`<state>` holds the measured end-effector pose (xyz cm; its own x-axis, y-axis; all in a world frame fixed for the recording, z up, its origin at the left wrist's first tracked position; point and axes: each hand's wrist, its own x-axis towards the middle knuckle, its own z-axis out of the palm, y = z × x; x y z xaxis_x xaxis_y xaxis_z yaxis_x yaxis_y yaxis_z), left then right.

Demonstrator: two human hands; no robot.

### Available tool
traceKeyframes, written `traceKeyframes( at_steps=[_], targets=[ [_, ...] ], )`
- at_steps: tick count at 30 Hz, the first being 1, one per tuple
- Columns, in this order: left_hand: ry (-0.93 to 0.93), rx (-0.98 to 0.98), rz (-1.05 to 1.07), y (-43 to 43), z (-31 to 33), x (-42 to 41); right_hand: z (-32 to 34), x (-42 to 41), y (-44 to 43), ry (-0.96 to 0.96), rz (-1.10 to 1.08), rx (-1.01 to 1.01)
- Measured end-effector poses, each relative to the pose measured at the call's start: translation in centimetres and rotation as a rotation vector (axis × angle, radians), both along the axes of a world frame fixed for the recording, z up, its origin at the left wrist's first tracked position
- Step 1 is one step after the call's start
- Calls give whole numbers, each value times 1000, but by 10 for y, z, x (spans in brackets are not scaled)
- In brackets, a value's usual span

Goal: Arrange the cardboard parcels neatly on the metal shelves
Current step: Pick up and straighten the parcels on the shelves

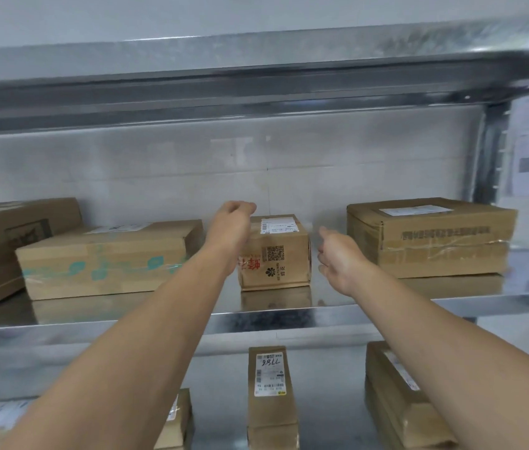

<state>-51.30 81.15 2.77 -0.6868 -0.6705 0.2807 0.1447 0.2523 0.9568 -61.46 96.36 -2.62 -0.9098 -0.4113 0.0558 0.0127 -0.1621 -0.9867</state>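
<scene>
Middle shelf (289, 315), left to right: a tilted parcel (13, 245); a long flat parcel (107, 259) with teal print; then the left hand (233, 222), fingers loosely curled and holding nothing, at the upper left corner of the small parcel (277, 254). Contact there cannot be told. The right hand (337, 254) hovers just beside its right face, fingers relaxed and wide. A large parcel (428, 237) stands well apart. To square the small parcel, both palms should probably press opposite sides evenly, sliding rather than lifting.
</scene>
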Motion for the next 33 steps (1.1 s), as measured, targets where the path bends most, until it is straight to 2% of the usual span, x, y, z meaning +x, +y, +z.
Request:
traceKeyframes(
  at_steps=[7,11,20,24,33],
  targets=[
    [2,-203,45,45,-5,5,9,-4,31,26,-127,33],
    [13,-241,-10,72,2,0,19,-9,55,93,-151,37],
    [-56,-12,-187,136,-6,-62,38,-61,152,173,-371,79],
    [-77,76,-186,166,-8,-99,42,-94,201,193,-467,147],
    [-79,140,-96,199,-19,-160,40,-163,263,194,-561,188]
  ],
)
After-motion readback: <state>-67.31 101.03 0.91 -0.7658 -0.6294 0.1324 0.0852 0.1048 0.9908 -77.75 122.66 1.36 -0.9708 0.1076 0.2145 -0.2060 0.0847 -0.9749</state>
